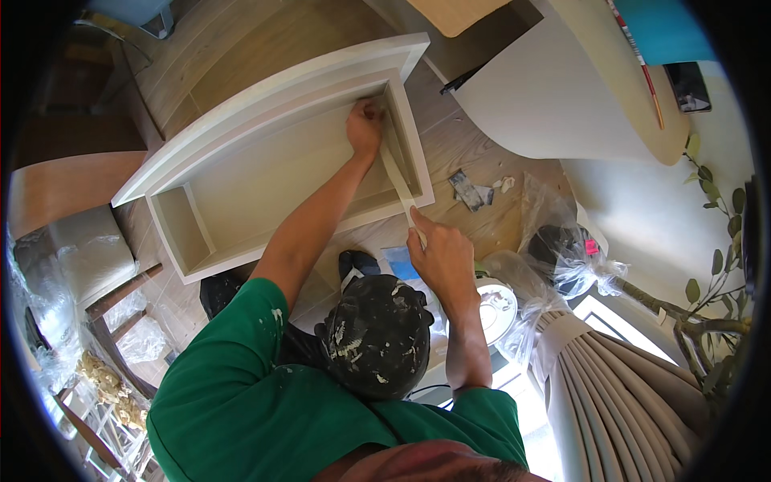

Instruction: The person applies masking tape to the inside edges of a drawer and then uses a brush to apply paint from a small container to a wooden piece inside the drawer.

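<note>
A pale drawer [265, 181] lies open side up on the floor, its long front panel [277, 104] on the far side. My left hand [365, 127] reaches into its far right corner, the fingers curled and closed at the upper end of a strip of masking tape [394, 170]. The cream strip runs along the inside of the right end wall and over the near rim. Just outside that near right corner, my right hand [440, 255] pinches the strip's lower end between thumb and fingers. The left fingertips are partly hidden.
A paint-spattered black knee [377, 337] rises close below the drawer. Scraps [470, 191] lie on the wood floor to the right, near a white round lid [495, 309] and plastic sheeting [554, 277]. A tied curtain [610, 394] hangs lower right; a wrapped seat [76, 249] stands left.
</note>
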The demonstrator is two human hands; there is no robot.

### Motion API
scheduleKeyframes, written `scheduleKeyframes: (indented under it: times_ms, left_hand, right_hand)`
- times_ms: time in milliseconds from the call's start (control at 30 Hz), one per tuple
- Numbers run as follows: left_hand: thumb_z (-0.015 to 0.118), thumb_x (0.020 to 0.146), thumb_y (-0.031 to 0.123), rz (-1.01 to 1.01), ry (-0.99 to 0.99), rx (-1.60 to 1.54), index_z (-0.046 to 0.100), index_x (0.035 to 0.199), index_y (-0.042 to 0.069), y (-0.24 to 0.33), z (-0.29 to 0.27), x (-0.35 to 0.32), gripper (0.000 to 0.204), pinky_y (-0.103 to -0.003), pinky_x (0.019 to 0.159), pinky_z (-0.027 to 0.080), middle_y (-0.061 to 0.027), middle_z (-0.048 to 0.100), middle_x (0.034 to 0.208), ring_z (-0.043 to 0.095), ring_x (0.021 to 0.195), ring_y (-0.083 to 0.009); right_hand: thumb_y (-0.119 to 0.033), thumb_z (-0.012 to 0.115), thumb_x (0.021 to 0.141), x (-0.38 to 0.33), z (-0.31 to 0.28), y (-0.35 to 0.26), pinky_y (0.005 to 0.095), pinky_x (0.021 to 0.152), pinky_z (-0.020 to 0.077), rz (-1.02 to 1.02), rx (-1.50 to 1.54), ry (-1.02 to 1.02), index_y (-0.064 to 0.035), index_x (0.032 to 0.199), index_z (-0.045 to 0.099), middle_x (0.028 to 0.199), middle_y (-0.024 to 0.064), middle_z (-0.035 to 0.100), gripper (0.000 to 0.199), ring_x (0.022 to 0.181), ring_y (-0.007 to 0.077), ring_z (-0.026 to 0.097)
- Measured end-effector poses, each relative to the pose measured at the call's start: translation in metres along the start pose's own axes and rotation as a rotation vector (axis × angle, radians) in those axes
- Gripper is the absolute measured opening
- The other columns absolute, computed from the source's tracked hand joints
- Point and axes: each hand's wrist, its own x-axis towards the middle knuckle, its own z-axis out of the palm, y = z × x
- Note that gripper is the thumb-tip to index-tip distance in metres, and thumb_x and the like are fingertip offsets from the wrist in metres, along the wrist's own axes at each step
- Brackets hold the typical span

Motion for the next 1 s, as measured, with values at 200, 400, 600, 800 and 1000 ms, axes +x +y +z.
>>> scheduleKeyframes:
  times_ms: [200,400,600,800,1000]
  left_hand:
    - [0.079,0.086,0.017,-0.035,0.031,0.009,0.078,0.098,0.008,0.003,0.004,0.003,0.015,-0.041,0.08,0.055,-0.0117,0.076,0.091,0.072,0.087,-0.0303]
    - [0.079,0.086,0.015,0.092,0.09,0.045,0.078,0.095,0.011,0.001,-0.001,0.003,0.01,-0.043,0.081,0.053,-0.011,0.068,0.094,0.067,0.09,-0.031]
    - [0.08,0.086,0.018,0.093,0.154,0.11,0.077,0.093,0.01,0.01,0.004,-0.002,0.011,-0.043,0.078,0.053,-0.0112,0.068,0.092,0.067,0.087,-0.0335]
    - [0.076,0.09,0.026,0.107,0.187,0.18,0.079,0.096,0.012,0.004,0.005,0.003,0.016,-0.045,0.069,0.054,-0.0119,0.075,0.086,0.071,0.078,-0.0356]
    - [0.077,0.089,0.03,0.086,0.111,0.202,0.081,0.099,0.015,-0.002,0.001,0.006,0.019,-0.044,0.069,0.055,-0.0105,0.076,0.082,0.073,0.077,-0.034]
  right_hand:
    - [-0.024,0.062,0.096,-0.002,-0.001,0.003,0.0522,0.07,0.0568,0.013,-0.007,0.001,-0.0089,0.131,0.071,0.079,0.0214,0.071,0.039,0.075,0.0418,0.071]
    - [-0.024,0.061,0.097,-0.014,-0.009,0.01,0.0533,0.073,0.0558,0.053,0.031,0.01,-0.0082,0.13,0.071,0.082,0.023,0.071,0.038,0.077,0.0431,0.07]
    - [-0.023,0.062,0.096,-0.011,-0.007,0.01,0.053,0.072,0.0556,0.046,0.029,0.025,-0.0082,0.13,0.071,0.081,0.0233,0.071,0.039,0.076,0.0432,0.07]
    - [-0.025,0.063,0.095,0.001,-0.009,0.0,0.0539,0.079,0.0543,0.101,0.068,-0.037,-0.0102,0.131,0.072,0.087,0.0291,0.07,0.039,0.084,0.0479,0.069]
    - [-0.024,0.064,0.095,0.004,-0.003,0.004,0.054,0.078,0.0544,0.098,0.059,-0.033,-0.0095,0.13,0.072,0.088,0.0289,0.071,0.039,0.084,0.0473,0.069]
